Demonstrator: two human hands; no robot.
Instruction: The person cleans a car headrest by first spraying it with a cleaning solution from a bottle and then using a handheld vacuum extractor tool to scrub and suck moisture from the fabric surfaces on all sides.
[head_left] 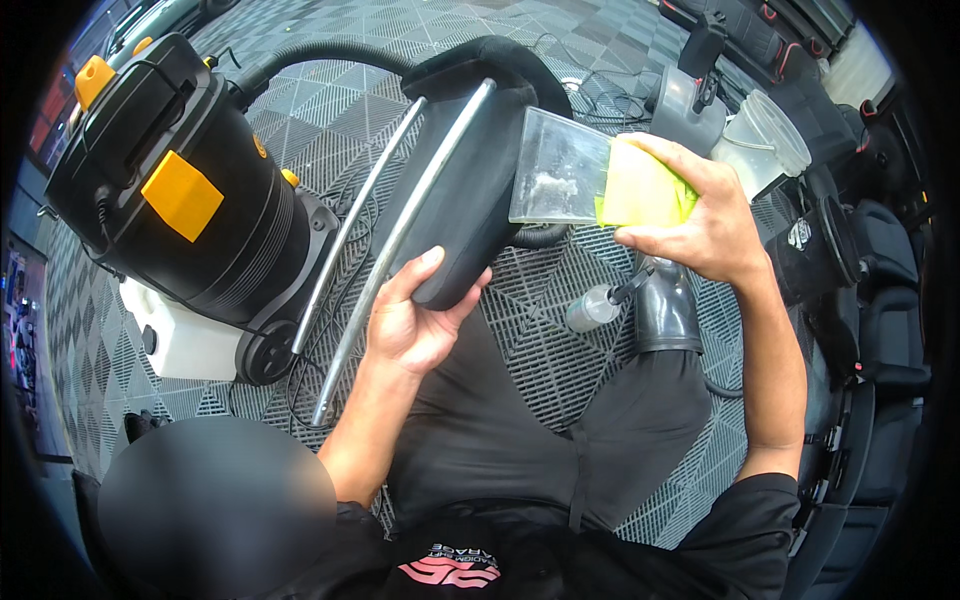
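While the left fingers (428, 259) grasp the near end of a black headrest (475, 200), whose two metal posts (464, 130) slant past them on the left, the right fingers (690, 165) grip a yellow-green cloth (650, 190). Just left of the right fingers, a clear plastic piece (560, 135) juts from the cloth toward the headrest; whether they touch, I cannot tell. Below these fingers stands a spray bottle (593, 309).

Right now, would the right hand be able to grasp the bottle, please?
Probably not without letting go: the right hand holds the yellow cloth, though nothing visibly blocks the way to the bottle.
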